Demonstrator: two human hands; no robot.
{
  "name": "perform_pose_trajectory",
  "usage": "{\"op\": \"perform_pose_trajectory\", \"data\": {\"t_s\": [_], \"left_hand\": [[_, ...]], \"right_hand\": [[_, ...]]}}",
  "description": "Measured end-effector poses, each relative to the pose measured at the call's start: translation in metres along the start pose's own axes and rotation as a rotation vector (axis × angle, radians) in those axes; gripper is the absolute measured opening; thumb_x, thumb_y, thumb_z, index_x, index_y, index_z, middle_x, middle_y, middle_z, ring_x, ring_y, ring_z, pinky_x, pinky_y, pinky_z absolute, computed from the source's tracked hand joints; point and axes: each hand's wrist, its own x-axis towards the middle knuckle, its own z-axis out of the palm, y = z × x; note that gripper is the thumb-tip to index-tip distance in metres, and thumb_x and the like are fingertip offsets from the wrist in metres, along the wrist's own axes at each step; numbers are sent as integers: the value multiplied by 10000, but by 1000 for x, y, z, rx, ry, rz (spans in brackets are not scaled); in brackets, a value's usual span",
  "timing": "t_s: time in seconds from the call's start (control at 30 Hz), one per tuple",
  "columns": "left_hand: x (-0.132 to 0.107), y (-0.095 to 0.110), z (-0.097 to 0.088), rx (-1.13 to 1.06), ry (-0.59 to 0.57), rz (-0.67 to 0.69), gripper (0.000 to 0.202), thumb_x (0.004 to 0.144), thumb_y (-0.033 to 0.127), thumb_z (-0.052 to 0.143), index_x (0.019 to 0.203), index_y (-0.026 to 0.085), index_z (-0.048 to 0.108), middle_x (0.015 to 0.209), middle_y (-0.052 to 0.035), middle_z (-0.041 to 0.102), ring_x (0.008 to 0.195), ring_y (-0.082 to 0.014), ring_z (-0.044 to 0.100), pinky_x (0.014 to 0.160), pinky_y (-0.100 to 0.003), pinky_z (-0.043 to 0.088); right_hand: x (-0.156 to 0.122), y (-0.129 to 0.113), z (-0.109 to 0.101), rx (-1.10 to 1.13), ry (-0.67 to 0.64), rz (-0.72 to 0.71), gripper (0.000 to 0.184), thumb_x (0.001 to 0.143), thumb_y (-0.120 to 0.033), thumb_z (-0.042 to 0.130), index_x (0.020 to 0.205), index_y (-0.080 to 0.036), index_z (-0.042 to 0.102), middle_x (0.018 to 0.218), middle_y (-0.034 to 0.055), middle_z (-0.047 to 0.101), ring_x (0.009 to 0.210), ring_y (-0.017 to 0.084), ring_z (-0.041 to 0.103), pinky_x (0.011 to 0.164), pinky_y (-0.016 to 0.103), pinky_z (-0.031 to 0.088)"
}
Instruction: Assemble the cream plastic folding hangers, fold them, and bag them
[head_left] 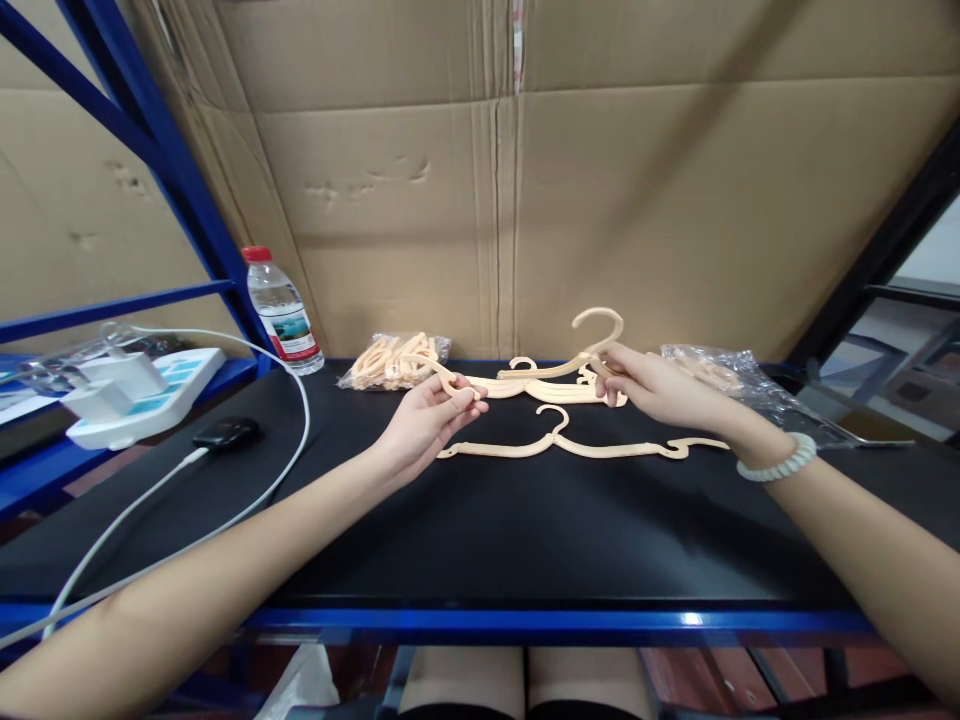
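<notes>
My left hand (431,420) is closed around one end of a slim beige hanger arm (429,364), which points up and to the left. In my right hand (652,390) is a beige hanger piece with a hook (611,322), raised above the table; my fingers cover part of it. Below both hands, a spread-out beige hanger (517,450) lies flat, and a loose arm piece (697,442) is at its right end. Several more hangers (555,392) lie together behind it, partly hidden by my right hand and the piece it holds.
A clear bag of hanger parts (394,362) lies at back left, and another bag (705,370) at back right. A water bottle (285,315) stands left. White cables (304,420), a black device (225,432) and a power strip (150,400) occupy the left side. Cardboard (375,200) walls the back.
</notes>
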Motion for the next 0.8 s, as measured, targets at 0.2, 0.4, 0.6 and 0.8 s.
{"op": "perform_pose_trajectory", "data": {"t_s": [0.2,0.4,0.6,0.8], "left_hand": [[1,-2,0,12,-9,0,234,798,0,651,1003,96,593,794,-43,716,714,-114,711,756,-201,570],[2,-4,-2,59,-43,17,330,683,69,794,944,128,600,796,-51,741,698,-105,691,736,-204,551],[3,-3,-5,126,-77,15,290,600,203,878,754,116,647,850,-37,715,735,-83,654,713,-165,517],[2,1,-8,127,-200,-103,256,653,273,860,755,139,668,825,0,647,811,-100,632,796,-224,522]], "right_hand": [[-1,6,1,-42,70,-3,269,960,-394,379,1051,-197,538,833,48,602,720,197,564,646,326,441],[-2,-9,4,71,133,-40,339,976,-481,387,991,-206,583,851,47,605,667,163,527,624,300,430],[-6,-16,3,286,108,-79,346,942,-445,490,720,-189,560,912,52,606,653,133,482,596,279,394],[-9,-18,6,342,150,-152,315,945,-381,509,708,-189,587,962,47,612,730,146,505,648,290,393]]}}
